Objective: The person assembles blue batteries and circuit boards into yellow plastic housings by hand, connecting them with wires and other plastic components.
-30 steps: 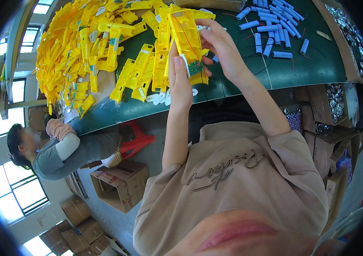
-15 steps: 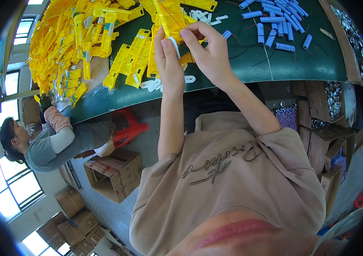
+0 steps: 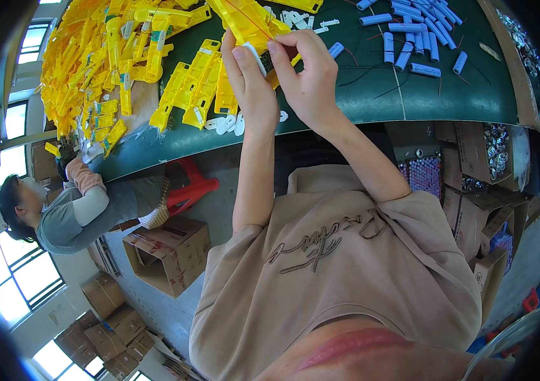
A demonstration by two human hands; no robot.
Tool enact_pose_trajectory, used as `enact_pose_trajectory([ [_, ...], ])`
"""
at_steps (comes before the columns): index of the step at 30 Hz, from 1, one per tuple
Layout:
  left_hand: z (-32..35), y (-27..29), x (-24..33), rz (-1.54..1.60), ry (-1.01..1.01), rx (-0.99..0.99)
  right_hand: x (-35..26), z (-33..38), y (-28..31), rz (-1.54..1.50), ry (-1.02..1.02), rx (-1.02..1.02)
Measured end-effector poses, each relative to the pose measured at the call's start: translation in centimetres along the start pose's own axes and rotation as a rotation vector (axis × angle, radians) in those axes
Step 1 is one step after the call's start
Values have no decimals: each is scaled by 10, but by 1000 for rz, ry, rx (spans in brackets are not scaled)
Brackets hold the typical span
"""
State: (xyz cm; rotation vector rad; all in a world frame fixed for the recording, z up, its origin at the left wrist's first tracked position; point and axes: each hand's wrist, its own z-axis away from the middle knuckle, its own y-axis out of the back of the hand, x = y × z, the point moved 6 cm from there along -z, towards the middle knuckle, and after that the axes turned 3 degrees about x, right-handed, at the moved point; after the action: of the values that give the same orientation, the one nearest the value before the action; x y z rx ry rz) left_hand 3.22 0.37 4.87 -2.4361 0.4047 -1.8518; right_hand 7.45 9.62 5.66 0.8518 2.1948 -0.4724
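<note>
A red plastic stool (image 3: 197,185) stands near an open brown cardboard box (image 3: 188,259); smaller brown cardboard cartons (image 3: 105,296) lie stacked near bright, dark-framed windows (image 3: 23,270).

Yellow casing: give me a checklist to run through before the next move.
1. Yellow casing supported by left hand: ok, gripped from its left side.
2. Right hand at the casing: ok, beside the red wire.
3. Wire pinched by that hand: cannot tell.
4. White piece at the casing's near end: ok.
5. Blue cell pile in view: ok, right of both hands.
</note>
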Motion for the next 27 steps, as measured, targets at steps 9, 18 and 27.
enact_pose_trajectory([
  [9, -9, 8, -4, -28, 12, -32, 1, 4, -12, 42, 27, -108],
  [18, -17, 12, -10, -54, 21, 11, 17, 2, -20, -153, -265, -135],
  [27, -3, 16, -22, -219, 42, -66, 14, -8, -18, 177, -23, -213],
])
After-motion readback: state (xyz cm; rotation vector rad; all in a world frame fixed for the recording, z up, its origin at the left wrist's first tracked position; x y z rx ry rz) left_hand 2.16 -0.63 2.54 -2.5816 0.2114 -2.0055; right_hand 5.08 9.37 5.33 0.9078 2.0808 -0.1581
